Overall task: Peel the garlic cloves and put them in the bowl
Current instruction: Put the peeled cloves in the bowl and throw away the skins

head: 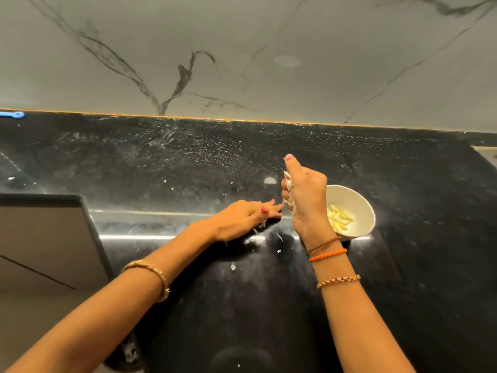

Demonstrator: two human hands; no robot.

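Observation:
A white bowl stands on the black counter at the right, with several peeled garlic cloves in its bottom. My right hand is raised just left of the bowl, fist closed around a bunch of white garlic skins, thumb pointing up. My left hand lies flat on the counter with its fingers stretched toward the right hand, covering a few skin scraps. Whether it grips any of them is hidden.
Loose skin flakes lie scattered on the black counter. A dark flat panel with a raised rim fills the left side. A marble wall rises behind the counter. A blue object shows at the far left edge.

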